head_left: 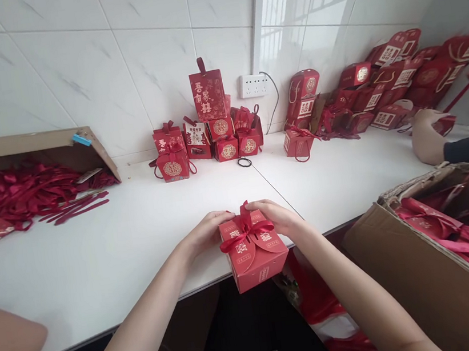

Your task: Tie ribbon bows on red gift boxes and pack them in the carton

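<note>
A red gift box (254, 262) with gold characters is tilted toward me at the table's front edge. Its rounded top flaps meet under a red ribbon bow (247, 229). My left hand (212, 230) grips the far left side of the box, its fingertips partly hidden behind it. On the far right side, my right hand (272, 214) holds the box close to an upright ribbon end. The undersides of both hands are out of sight.
Red boxes (226, 148) stand along the tiled wall, with more piled at right. Left is a carton (104, 152) of ribbons (33, 187). An open cardboard box (384, 259) stands front right. At far right, a co-worker's hand (426, 118) holds a small box; another person's arm (11, 349) intrudes left.
</note>
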The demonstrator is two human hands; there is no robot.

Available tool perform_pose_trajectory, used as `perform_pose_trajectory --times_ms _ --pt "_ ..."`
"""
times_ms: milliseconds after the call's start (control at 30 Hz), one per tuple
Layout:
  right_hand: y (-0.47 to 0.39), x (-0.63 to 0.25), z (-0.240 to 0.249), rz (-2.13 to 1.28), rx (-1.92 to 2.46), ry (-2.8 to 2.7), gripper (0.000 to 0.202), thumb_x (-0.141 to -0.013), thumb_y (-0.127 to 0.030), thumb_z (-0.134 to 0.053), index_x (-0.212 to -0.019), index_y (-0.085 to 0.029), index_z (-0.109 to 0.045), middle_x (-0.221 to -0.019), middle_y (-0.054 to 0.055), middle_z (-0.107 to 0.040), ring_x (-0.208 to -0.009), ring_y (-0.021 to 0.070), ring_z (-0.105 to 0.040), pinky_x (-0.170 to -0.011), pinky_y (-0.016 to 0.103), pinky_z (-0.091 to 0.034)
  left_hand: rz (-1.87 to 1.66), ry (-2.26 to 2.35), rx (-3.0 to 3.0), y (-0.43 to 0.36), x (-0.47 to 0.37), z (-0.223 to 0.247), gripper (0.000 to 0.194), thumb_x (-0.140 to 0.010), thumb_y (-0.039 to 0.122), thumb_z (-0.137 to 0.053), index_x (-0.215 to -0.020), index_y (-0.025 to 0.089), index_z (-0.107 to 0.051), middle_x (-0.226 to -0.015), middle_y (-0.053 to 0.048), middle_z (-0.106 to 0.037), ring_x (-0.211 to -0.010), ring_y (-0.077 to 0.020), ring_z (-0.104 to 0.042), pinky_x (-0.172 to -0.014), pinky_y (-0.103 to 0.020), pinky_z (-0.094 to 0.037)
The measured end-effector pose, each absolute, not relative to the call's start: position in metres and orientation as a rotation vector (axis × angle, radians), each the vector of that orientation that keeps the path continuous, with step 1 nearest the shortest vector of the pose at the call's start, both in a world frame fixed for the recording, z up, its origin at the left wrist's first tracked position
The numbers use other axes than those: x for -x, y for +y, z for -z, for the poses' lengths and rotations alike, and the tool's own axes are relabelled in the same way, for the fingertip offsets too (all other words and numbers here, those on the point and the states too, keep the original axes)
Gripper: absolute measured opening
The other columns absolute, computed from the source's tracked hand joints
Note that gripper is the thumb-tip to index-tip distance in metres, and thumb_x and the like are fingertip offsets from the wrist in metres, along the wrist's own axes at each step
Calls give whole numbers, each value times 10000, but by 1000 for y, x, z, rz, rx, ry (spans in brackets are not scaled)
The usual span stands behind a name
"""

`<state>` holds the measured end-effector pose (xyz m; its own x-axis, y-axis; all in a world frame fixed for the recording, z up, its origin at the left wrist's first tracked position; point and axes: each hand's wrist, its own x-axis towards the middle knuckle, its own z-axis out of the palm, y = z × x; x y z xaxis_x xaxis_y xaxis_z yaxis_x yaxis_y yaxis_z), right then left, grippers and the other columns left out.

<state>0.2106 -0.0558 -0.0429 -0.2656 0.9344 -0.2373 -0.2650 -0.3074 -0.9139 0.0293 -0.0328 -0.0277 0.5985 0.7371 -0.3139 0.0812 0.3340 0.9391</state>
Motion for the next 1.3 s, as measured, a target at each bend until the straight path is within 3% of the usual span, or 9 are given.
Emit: perform_pose_trajectory --times_ms 267,400,567,667,767,900,1000,1167,1300 --pt "-56 -217 47 -1773 1067 -1113 196 -630 -286 -708 -648 -126 -595 -608 -16 -571 -551 85 -480 -561 230 -379 -477 903 -1225 -38 -23 26 299 -655 346 -671 -583 163 -446 -517 72 -451 -438 -47 -351 -449 -198 -236" --pt "-68 -223 44 -1554 1217 -1207 178 -672 -288 -686 -706 -144 -588 -650 -15 -584 -578 91 -508 -558 228 -384 -450 954 -1351 -38 -14 27 255 -685 358 -642 -647 158 -488 -574 57 -492 -468 -58 -399 -466 -198 -292" --pt "-105 -236 45 -1143 1364 -1021 301 -758 -461 -594 -859 -180 -558 -826 24 -564 -796 158 -585 -733 309 -493 -716 1173 -1654 -41 4 29 262 -763 364 -554 -940 172 -550 -984 -54 -604 -779 -167 -590 -698 -308 -466" --pt "-139 -230 47 -843 1378 -1083 293 -830 -472 -508 -943 -203 -527 -933 58 -549 -901 192 -569 -804 364 -499 -1082 1083 -1877 -53 8 18 211 -818 264 -466 -982 190 -576 -1113 -78 -599 -1069 -222 -545 -919 -373 -426" --pt "-170 -209 48 -538 1328 -1345 321 -843 -418 -520 -1093 -230 -452 -1098 99 -491 -1038 238 -526 -871 426 -484 -1058 726 -2126 -63 2 1 259 -804 193 -465 -1008 204 -623 -1173 -83 -611 -1206 -266 -468 -1025 -443 -359" --pt "-187 -174 47 -88 1318 -1636 727 -718 -483 -663 -1286 -232 -286 -1279 173 -320 -1203 359 -395 -928 556 -432 -721 477 -2209 -65 -10 -7 319 -837 174 -450 -1088 228 -641 -1247 -49 -599 -1271 -252 -422 -1080 -452 -306" --pt "-184 -155 48 86 1358 -1652 863 -689 -504 -683 -1343 -224 -196 -1347 209 -242 -1232 411 -351 -901 597 -433 -633 486 -2049 -63 -14 -1 328 -885 238 -424 -1147 235 -621 -1314 -51 -547 -1279 -245 -422 -1076 -425 -328" --pt "-179 -154 49 112 1431 -1698 826 -727 -345 -641 -1374 -191 -151 -1370 228 -231 -1280 416 -300 -916 603 -419 -672 597 -1873 -73 -9 8 353 -908 329 -410 -1194 230 -591 -1377 -52 -482 -1292 -254 -402 -1090 -402 -319" --pt "-179 -179 46 -17 1366 -1802 870 -718 -306 -602 -1404 -174 -83 -1435 213 -160 -1361 416 -134 -996 630 -332 -645 761 -1830 -84 -3 10 387 -907 378 -414 -1244 235 -541 -1350 -49 -506 -1266 -253 -426 -1065 -394 -355"
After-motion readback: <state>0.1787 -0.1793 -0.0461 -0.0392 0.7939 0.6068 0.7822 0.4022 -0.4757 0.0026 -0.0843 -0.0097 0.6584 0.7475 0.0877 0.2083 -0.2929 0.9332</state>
